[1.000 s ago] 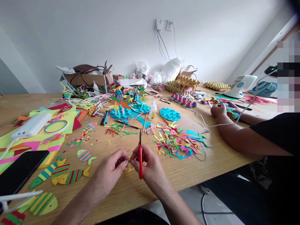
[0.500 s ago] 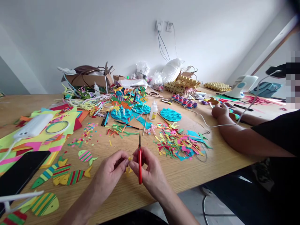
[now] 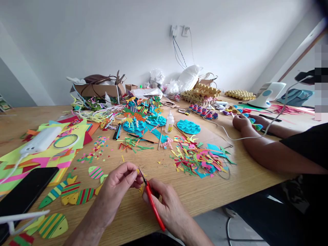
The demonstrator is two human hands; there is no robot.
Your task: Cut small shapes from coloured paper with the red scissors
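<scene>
My left hand (image 3: 118, 186) is closed in a pinch on a small piece of yellow paper (image 3: 140, 190), mostly hidden by the fingers. My right hand (image 3: 167, 203) grips a pair of scissors (image 3: 155, 207) with red handles. Their narrow dark blades point up and left, with the tips beside my left fingertips. Whether the blades touch the paper I cannot tell. Left of my left hand lie striped paper fish, among them a pink-and-green one (image 3: 95, 172) and a red-and-green one (image 3: 85, 196).
Paper scraps (image 3: 200, 157) are heaped to the right, behind them a glue bottle (image 3: 169, 123) and a blue scalloped disc (image 3: 189, 126). A black phone (image 3: 28, 194) and white power bank (image 3: 41, 140) lie left. A co-worker's arm (image 3: 266, 157) rests at the right.
The scissors have tilted from upright to leaning left, their tips now at my left fingertips. My right hand has moved slightly down and right. The view has shifted a little.
</scene>
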